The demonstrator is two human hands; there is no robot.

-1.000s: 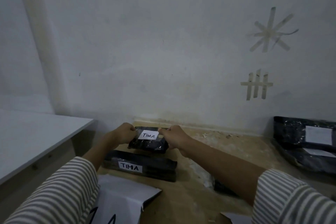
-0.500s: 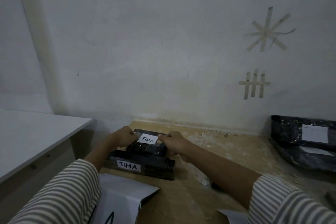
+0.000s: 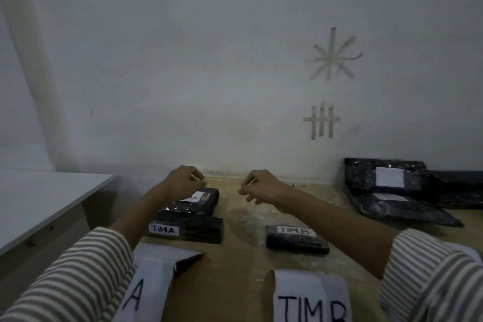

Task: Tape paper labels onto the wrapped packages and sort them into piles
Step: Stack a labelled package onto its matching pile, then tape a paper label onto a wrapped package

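A small black wrapped package point(image 3: 194, 204) with a white label lies on top of a larger black package point(image 3: 188, 228) labelled TIM A. My left hand point(image 3: 184, 182) hovers just above the small package, and its wrist hides part of the label. My right hand point(image 3: 264, 187) hangs over the bare wooden top to the right of that pile. Both hands have loosely curled fingers and hold nothing I can see. Another black package point(image 3: 296, 240) labelled TIM B lies alone, nearer me and to the right.
Paper signs lie at the near edge, one showing "A" point(image 3: 154, 283) and one "TIM B" point(image 3: 311, 298). Larger black packages point(image 3: 392, 191) with white labels are stacked at the far right. A white table point(image 3: 39, 198) stands left. Tape strips point(image 3: 322, 121) stick to the wall.
Both hands have let go of the small TIM A package, which now rests on the lower one. The hands rose and moved apart. The view tilted down.
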